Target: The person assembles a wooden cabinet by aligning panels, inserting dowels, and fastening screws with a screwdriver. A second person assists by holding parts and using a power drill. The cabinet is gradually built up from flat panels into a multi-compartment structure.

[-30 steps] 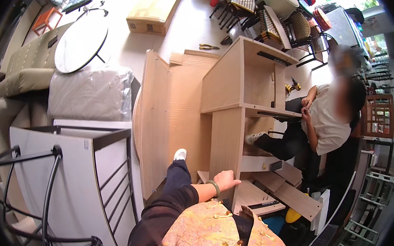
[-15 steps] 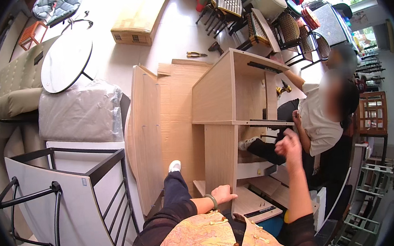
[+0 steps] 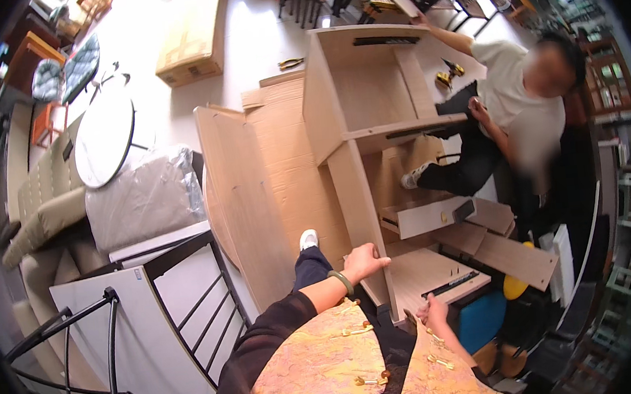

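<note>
My left hand [image 3: 366, 261], with a bracelet at the wrist, is closed over the near upright edge of a light wooden cabinet frame [image 3: 347, 175]. My right hand [image 3: 434, 312] is low beside the near edge of a loose wooden board [image 3: 431, 269], by the end of its black drawer slide [image 3: 449, 284]. Its fingers are curled, and what they hold, if anything, is hidden. Several small screws or pins stand on that board. Across the cabinet a person [image 3: 519, 81] in a pale top crouches, one arm stretched to the cabinet's far end.
Flat cardboard [image 3: 289, 147] lies under the cabinet. A long wooden panel [image 3: 237, 204] stands to its left. Pliers [image 3: 291, 63] and a yellow power drill [image 3: 449, 73] lie on the floor. More boards [image 3: 508, 251] and a blue seat [image 3: 484, 317] are at right; a black-framed table [image 3: 130, 311] is at left.
My right hand has come down from its raised, blurred position to the loose board. My left hand stays on the cabinet edge. The view has shifted to the right.
</note>
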A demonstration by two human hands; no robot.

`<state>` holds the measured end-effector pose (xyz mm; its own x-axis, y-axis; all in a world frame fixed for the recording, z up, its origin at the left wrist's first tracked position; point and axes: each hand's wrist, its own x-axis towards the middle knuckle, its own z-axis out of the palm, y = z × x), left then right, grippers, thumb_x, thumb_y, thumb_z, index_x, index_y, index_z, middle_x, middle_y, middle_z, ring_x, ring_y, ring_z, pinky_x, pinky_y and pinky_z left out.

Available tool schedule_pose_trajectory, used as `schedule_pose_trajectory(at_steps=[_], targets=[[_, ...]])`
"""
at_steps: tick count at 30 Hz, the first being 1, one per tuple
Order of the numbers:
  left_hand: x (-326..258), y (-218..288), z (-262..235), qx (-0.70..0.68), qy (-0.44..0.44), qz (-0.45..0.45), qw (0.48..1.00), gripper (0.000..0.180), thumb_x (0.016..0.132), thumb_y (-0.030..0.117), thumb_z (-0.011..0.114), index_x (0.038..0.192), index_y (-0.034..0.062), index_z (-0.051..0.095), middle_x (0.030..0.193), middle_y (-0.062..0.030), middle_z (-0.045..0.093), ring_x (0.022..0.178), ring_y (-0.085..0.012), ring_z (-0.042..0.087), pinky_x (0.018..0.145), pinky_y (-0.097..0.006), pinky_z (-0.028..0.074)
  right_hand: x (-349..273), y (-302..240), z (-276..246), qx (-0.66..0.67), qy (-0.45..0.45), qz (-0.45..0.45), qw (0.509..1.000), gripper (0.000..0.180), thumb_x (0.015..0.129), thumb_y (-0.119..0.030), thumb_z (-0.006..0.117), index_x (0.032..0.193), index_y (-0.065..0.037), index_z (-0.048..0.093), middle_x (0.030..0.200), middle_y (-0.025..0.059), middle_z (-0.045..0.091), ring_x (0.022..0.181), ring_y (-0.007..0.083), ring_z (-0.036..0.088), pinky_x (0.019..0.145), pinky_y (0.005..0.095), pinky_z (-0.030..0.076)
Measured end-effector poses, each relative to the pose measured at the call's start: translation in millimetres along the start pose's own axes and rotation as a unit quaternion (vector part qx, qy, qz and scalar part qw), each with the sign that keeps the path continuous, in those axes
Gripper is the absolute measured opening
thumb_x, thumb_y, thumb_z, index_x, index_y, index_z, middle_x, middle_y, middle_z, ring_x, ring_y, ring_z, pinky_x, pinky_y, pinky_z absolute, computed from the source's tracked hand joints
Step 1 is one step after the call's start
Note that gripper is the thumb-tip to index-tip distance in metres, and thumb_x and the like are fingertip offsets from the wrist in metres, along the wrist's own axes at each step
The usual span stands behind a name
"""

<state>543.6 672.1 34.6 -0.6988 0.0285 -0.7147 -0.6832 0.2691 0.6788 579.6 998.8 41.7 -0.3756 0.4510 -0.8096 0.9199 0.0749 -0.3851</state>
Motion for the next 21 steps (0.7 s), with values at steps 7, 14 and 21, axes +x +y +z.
schedule_pose_trajectory(at_steps=[7, 14, 21], targets=[[-19.1, 4.2, 39.0, 0.021, 0.184, -0.014, 0.983, 0.05, 0.073, 0.051, 0.067, 0.074, 0.0019, 0.058, 0.072, -0.0165, 0.064, 0.071, -0.0289, 0.063, 0.066, -0.039, 0.049, 23.8, -40.6, -27.6, 0.115, 0.152, -0.12, 0.974, 0.033, 0.078, -0.02, 0.071, 0.087, 0.006, 0.051, 0.071, 0.0147, 0.056, 0.039, 0.02, 0.047, 0.032, 0.0305, 0.037], [-59.4, -12.7, 147.3, 0.066, 0.233, -0.061, 0.968, 0.059, 0.076, 0.052, 0.065, 0.093, -0.0039, 0.057, 0.086, -0.0231, 0.065, 0.083, -0.0378, 0.063, 0.073, -0.043, 0.049, 55.0, -27.7, -86.1, 0.159, 0.049, -0.07, 0.984, 0.043, 0.077, -0.03, 0.073, 0.089, 0.0, 0.046, 0.072, 0.0093, 0.053, 0.043, 0.0176, 0.051, 0.035, 0.0282, 0.04], [-92.7, -19.1, 207.0, 0.077, 0.177, -0.127, 0.973, 0.055, 0.076, 0.047, 0.064, 0.092, -0.0061, 0.061, 0.09, -0.0243, 0.065, 0.09, -0.0354, 0.064, 0.079, -0.041, 0.049, 72.9, -27.8, -93.4, 0.12, -0.078, -0.081, 0.986, 0.042, 0.075, -0.032, 0.073, 0.092, -0.002, 0.048, 0.078, 0.0099, 0.057, 0.048, 0.0163, 0.056, 0.035, 0.0257, 0.044]])
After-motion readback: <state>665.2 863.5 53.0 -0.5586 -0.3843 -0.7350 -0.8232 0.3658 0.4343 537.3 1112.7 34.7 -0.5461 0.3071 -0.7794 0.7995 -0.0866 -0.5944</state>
